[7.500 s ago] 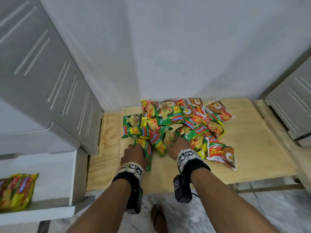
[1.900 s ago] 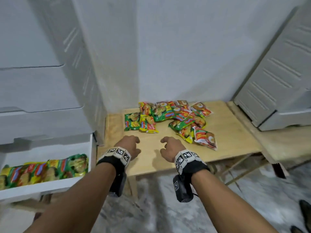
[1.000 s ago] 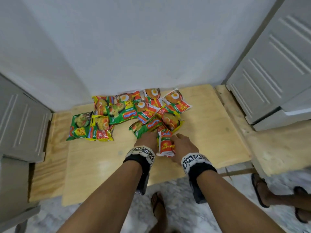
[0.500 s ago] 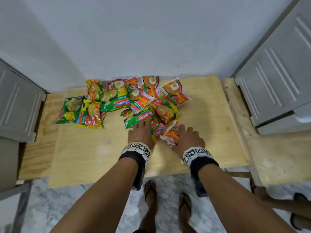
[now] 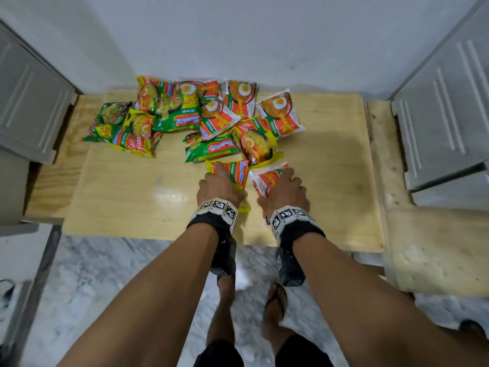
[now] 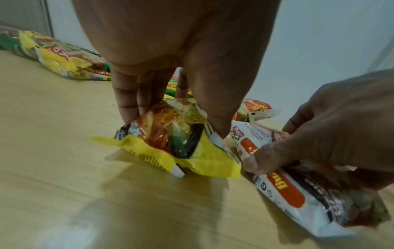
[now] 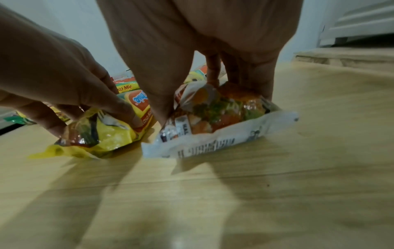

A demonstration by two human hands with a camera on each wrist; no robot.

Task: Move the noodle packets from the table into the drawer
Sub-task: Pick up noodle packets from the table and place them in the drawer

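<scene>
Several noodle packets [image 5: 211, 117] lie heaped at the back of the wooden table [image 5: 127, 197]. My left hand [image 5: 218, 185] grips a yellow packet [image 5: 232, 172] from above, thumb on one side and fingers on the other; it shows as the yellow packet [image 6: 181, 143] in the left wrist view and the yellow packet [image 7: 102, 134] in the right wrist view. Beside it my right hand [image 5: 284, 189] grips a white and red packet [image 5: 266, 178], seen closer as the white packet [image 7: 217, 121], again as white packet [image 6: 298, 193]. Both packets touch the tabletop. No drawer is in view.
A grey cabinet [image 5: 29, 102] stands left of the table and another grey cabinet [image 5: 447, 109] to the right, above a pale block [image 5: 436, 250]. Bare wood [image 5: 330, 160] lies right of the heap. My sandalled feet [image 5: 275, 303] stand on the marble floor below.
Over the last second both hands drew two packets out of the heap toward the table's front and closed round them. Earlier the view swung from the drawer on the left back to the table.
</scene>
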